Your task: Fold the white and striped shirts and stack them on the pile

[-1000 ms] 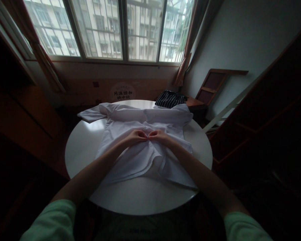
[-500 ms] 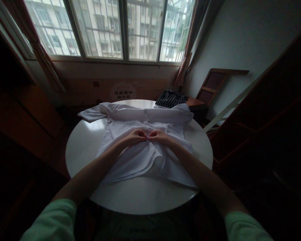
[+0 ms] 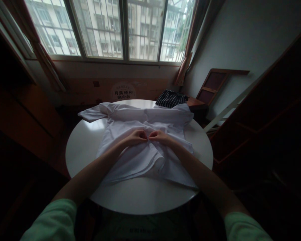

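A white short-sleeved shirt (image 3: 130, 160) lies spread on a round white table (image 3: 137, 201), its hem toward me and one sleeve reaching out to the left. At the middle of its front opening, my left hand (image 3: 136, 137) pinches the cloth. My right hand (image 3: 158, 136) pinches the fabric right beside it, the fingertips of both hands almost meeting. Any button between the fingers is too small and hidden to make out. Below the hands the front edges fall in loose folds.
Dark striped folded cloth (image 3: 171, 98) sits at the table's far right edge. Behind it stands a wooden chair (image 3: 212, 87) by the wall. A barred window (image 3: 125, 30) with curtains is ahead, and dark wooden furniture (image 3: 266, 110) rises on the right.
Both hands stay in nearly the same spot, with slight finger movement at the front opening. The loose fold below them has shifted a little.
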`<action>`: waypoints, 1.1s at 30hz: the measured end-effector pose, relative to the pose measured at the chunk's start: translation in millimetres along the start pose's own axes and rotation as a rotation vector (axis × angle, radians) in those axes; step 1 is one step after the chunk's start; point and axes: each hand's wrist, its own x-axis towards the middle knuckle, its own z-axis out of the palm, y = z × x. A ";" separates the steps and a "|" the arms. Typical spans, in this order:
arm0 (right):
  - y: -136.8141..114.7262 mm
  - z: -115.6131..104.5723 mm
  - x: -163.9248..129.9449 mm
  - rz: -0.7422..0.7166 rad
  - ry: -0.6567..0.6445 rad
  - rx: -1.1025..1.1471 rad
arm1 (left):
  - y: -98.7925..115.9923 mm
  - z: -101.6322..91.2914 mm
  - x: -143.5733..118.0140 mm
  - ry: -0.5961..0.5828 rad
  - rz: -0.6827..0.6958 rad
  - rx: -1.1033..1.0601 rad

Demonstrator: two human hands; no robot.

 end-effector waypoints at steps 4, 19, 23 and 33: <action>3.9 -3.7 -1.2 0.015 -0.039 0.021 | 7.2 2.4 -3.0 0.014 -0.005 0.068; 11.2 5.5 6.8 -0.070 -0.002 -0.017 | 2.6 0.6 -2.6 -0.033 0.026 -0.007; 17.4 6.4 9.3 -0.112 -0.002 -0.045 | 4.1 1.1 -2.9 -0.031 0.017 0.008; 10.0 7.9 6.3 -0.113 0.022 -0.137 | 8.0 -0.7 -3.1 -0.054 -0.015 0.030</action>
